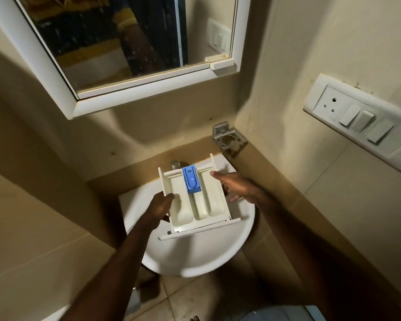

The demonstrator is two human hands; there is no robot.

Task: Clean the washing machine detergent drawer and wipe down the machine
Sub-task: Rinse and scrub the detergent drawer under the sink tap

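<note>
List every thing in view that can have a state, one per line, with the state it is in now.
Detergent drawer: out of the machine, held over the sink, open side up.
Blue insert: seated in the middle compartment.
Left hand: grips the drawer's left wall.
Right hand: on the drawer's right side, fingers partly extended.
Sink: no water visible.
Tap: mostly hidden, no flow seen.
Wall holder: empty.
Socket: nothing plugged in.

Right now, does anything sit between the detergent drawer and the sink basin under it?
Nothing visible does. The detergent drawer is held directly over the sink, left hand gripping its left wall, right hand at its right side. The tap sits behind the drawer, mostly hidden.
</note>
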